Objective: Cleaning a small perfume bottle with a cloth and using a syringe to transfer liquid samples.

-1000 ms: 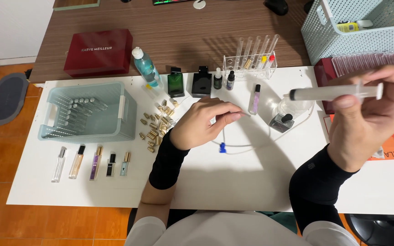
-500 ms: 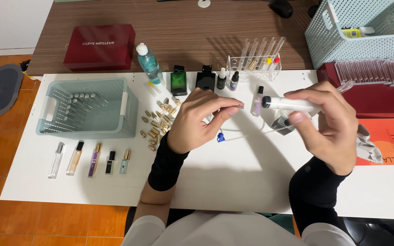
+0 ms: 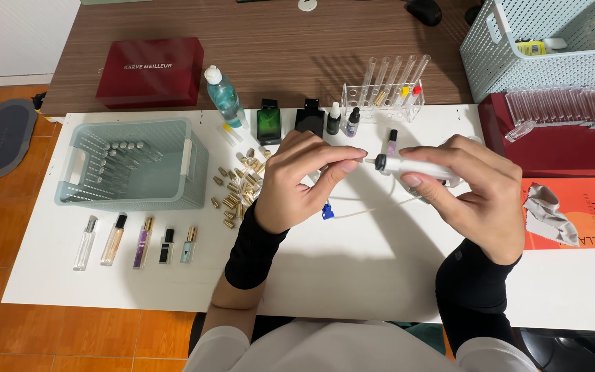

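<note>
My right hand [image 3: 473, 196] grips a clear plastic syringe [image 3: 408, 167] held level, its dark tip pointing left. My left hand [image 3: 304, 180] pinches the end of a thin clear tube [image 3: 363, 211] right at that tip, so the two meet over the white table [image 3: 352, 275]. The tube loops down onto the table and carries a small blue fitting [image 3: 327, 210] just below my left hand. A slim vial with purple liquid [image 3: 391, 142] stands behind the syringe.
Left lies a pale green basket [image 3: 132, 164] with vials, gold caps [image 3: 237, 193] scattered beside it, and several small spray bottles [image 3: 139, 242] in a row. Behind stand a green bottle [image 3: 266, 122], black bottle [image 3: 308, 118], test-tube rack [image 3: 383, 96]. Red box [image 3: 559, 138] and orange book [image 3: 580, 210] right.
My right hand came down and left with the syringe, bringing its tip to the tube end that my left hand holds. The left hand lifted slightly; the blue fitting shifted left.
</note>
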